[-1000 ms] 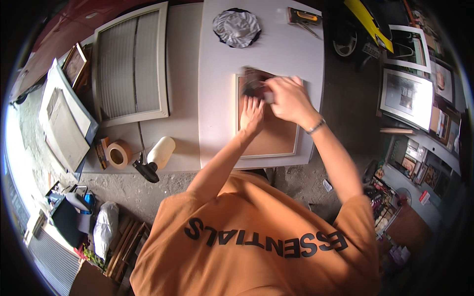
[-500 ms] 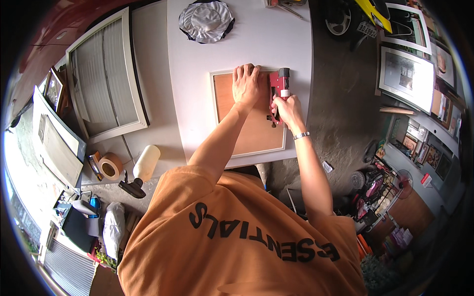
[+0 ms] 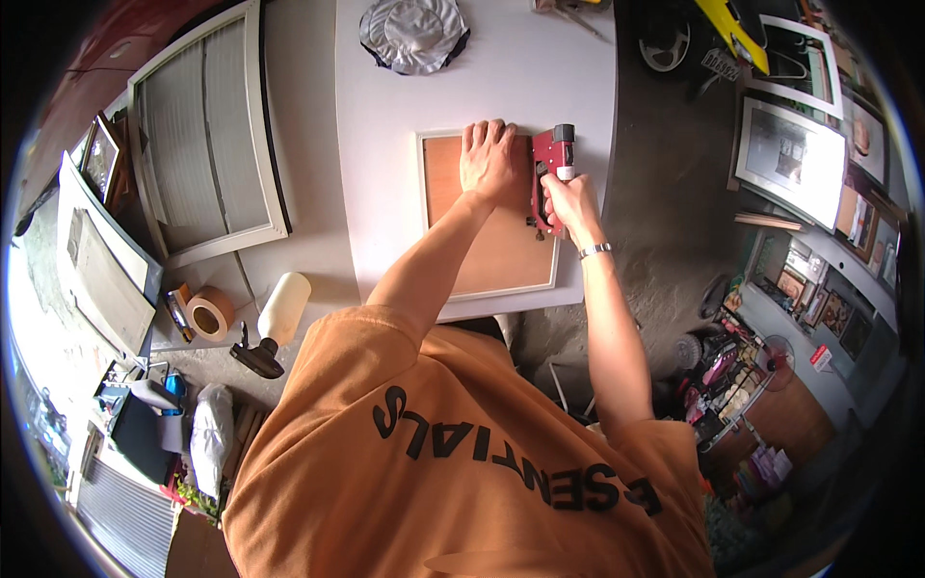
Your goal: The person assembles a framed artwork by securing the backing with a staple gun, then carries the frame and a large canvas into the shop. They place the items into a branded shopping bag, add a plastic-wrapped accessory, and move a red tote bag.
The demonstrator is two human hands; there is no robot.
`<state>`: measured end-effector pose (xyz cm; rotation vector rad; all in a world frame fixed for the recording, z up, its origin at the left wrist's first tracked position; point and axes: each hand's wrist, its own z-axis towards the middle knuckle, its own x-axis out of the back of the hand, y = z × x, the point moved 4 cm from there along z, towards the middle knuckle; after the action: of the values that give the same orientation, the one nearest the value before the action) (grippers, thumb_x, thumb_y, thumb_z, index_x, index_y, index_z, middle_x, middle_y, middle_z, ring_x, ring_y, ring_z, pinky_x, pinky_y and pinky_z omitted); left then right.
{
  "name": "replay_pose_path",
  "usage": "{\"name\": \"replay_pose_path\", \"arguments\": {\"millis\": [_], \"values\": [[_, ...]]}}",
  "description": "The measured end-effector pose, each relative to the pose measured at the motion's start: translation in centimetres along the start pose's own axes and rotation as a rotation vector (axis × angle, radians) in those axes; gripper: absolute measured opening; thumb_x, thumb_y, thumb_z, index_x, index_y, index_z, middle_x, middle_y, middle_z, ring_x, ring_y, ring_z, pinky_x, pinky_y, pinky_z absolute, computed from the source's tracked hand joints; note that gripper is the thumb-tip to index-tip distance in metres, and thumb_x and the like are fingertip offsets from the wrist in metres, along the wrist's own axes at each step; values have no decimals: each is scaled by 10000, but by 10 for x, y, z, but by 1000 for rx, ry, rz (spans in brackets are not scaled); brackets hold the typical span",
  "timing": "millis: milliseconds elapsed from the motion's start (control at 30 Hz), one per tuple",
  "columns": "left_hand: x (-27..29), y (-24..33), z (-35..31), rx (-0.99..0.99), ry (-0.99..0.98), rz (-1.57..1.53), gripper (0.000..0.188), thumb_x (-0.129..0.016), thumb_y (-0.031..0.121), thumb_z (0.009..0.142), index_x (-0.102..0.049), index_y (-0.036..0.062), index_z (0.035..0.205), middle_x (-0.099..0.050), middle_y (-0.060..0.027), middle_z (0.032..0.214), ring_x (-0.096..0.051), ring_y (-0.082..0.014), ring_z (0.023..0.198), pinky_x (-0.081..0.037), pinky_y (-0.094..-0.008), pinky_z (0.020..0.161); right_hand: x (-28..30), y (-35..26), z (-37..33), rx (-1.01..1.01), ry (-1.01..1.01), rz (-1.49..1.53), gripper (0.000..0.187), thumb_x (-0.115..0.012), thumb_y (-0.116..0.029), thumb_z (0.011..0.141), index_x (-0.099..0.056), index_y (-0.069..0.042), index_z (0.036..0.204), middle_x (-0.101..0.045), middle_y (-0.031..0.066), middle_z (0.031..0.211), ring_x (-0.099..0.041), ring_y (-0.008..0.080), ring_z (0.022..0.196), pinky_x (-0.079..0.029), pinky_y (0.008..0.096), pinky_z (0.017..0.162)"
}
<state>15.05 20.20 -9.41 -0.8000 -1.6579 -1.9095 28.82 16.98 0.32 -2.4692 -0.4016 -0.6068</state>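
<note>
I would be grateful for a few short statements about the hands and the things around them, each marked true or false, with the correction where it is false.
1. The right hand grips a red fastener gun. True.
2. The left hand hangs off the edge of the brown board. False: it rests on the board.
3. A tape roll stands left of the white bottle. True.
4. The round silver cover lies on the board. False: it lies beyond it, on the white tabletop.
</note>
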Motion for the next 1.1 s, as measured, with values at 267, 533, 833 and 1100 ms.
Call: {"name": "replay_pose_path", "arguments": {"millis": [267,533,833,1100], "values": [[17,-18,-5,49,-31,63,437,-641,184,870,-603,113,1300,-566,-106,1276,-476,-323,1282,-289,-482,1168,-37,39,-32,131,-91,132,160,-642,-150,871,-661,-3,933,-683,68,762,-663,145,672,-529,309,621],[68,-88,-27,93,77,14,320,-649,221,914,-687,221,1232,-526,-51,1420,-345,-312,1449,-207,-545,1211,-106,-12,-22,133,-91,100,284,-622,-187,845,-661,52,698,-670,107,617,-673,178,534,-524,324,489],[64,-92,-28,63,81,-34,276,-581,208,944,-687,174,1197,-592,6,1327,-366,-279,1444,-175,-517,1225,-105,-44,-28,35,-122,181,197,-593,-107,836,-633,69,757,-639,108,626,-620,171,498,-487,317,454],[64,-93,-27,46,69,-18,314,-579,187,921,-673,187,1221,-605,26,1302,-360,-269,1449,-170,-520,1228,-106,-50,-24,45,-111,125,173,-582,-94,844,-640,52,772,-638,99,625,-607,161,489,-485,302,457]]}}
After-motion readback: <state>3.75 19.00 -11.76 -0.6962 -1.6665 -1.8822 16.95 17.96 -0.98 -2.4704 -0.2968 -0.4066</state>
